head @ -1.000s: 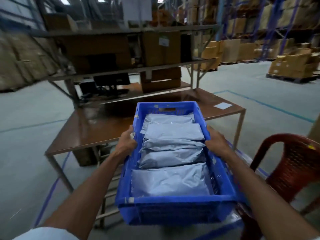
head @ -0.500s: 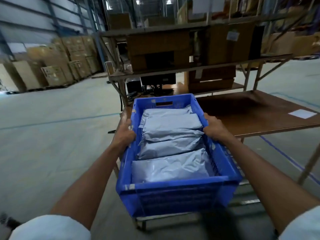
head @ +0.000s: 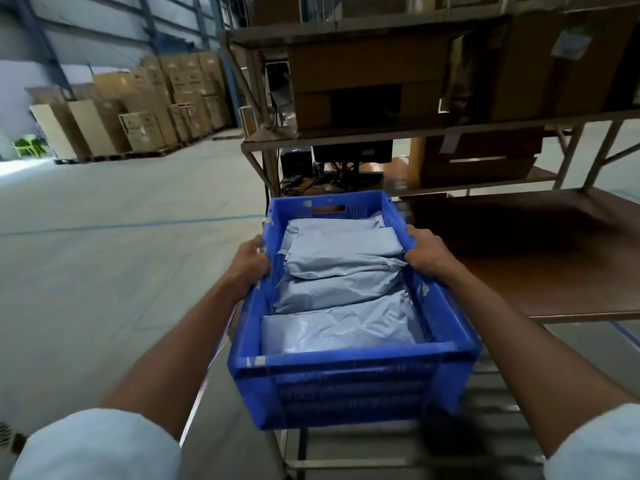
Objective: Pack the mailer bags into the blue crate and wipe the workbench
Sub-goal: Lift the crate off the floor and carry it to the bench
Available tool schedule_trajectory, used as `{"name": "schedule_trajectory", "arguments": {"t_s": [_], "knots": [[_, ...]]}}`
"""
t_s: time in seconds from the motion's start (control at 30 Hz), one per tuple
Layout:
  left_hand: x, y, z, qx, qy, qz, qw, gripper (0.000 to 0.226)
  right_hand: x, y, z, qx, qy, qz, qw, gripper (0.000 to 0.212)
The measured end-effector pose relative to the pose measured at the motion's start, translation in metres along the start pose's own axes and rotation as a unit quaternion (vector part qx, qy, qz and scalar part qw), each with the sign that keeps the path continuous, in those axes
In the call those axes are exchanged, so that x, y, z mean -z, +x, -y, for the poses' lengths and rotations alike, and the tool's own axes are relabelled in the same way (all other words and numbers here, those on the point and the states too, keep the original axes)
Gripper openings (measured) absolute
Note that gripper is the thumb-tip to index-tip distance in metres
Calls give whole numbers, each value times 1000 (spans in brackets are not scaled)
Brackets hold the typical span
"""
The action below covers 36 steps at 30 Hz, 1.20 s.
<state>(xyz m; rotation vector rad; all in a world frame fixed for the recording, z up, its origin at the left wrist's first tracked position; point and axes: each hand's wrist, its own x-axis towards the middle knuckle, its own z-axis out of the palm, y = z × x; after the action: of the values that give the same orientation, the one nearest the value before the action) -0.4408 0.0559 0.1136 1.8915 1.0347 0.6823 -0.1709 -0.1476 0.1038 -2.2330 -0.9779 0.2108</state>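
Observation:
I carry the blue crate (head: 349, 382) in front of me, off the table. Several grey mailer bags (head: 341, 271) lie stacked flat inside it and fill it. My left hand (head: 251, 259) grips the crate's left rim, fingers curled over the edge. On the right rim, my right hand (head: 424, 252) holds the same way. The brown workbench (head: 540, 258) stands to the right of the crate, its top bare in view.
A metal roller frame (head: 381, 455) runs under the crate. Behind stands a shelf rack (head: 415, 136) with cardboard boxes, a monitor and cables. Stacked cartons (head: 156, 109) line the far left wall. Open concrete floor (head: 104, 254) spreads to the left.
I have turned left with the crate: the workbench slid from behind the crate to its right, the red chair left the view, and the shelf rack came closer. Both hands keep their grip.

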Motion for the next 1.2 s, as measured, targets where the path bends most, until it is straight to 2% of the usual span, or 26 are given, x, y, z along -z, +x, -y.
{"name": "schedule_trajectory", "arguments": {"t_s": [0.17, 0.27, 0.3, 0.43, 0.53, 0.67, 0.77, 0.97, 1.1, 1.2], "knots": [[1, 58, 6, 22, -8, -14, 1000, 44, -22, 63, 6, 8, 1, 12, 1000, 46], [3, 86, 12, 33, -10, -14, 999, 64, -38, 89, 10, 9, -2, 14, 1000, 45], [5, 96, 14, 37, -8, -13, 999, 65, -44, 97, 11, 7, -2, 15, 1000, 45], [17, 126, 23, 57, 0, -3, 998, 46, -66, 125, 20, 8, -8, 17, 1000, 42], [27, 151, 38, 69, 9, 8, 998, 58, -80, 143, 31, 4, -8, 15, 1000, 41], [31, 189, 54, 62, 2, 26, 998, 54, -102, 163, 40, -27, 0, 11, 1000, 48], [34, 218, 65, 64, -9, 35, 997, 65, -115, 177, 46, -39, -9, 6, 999, 44], [35, 262, 82, 81, -11, 46, 996, 87, -136, 206, 55, -54, -12, -9, 998, 50], [36, 278, 84, 78, -4, 48, 996, 88, -142, 222, 57, -64, -7, -13, 998, 53], [35, 280, 81, 76, 5, 50, 996, 87, -143, 226, 58, -67, -12, -12, 998, 47]]}}
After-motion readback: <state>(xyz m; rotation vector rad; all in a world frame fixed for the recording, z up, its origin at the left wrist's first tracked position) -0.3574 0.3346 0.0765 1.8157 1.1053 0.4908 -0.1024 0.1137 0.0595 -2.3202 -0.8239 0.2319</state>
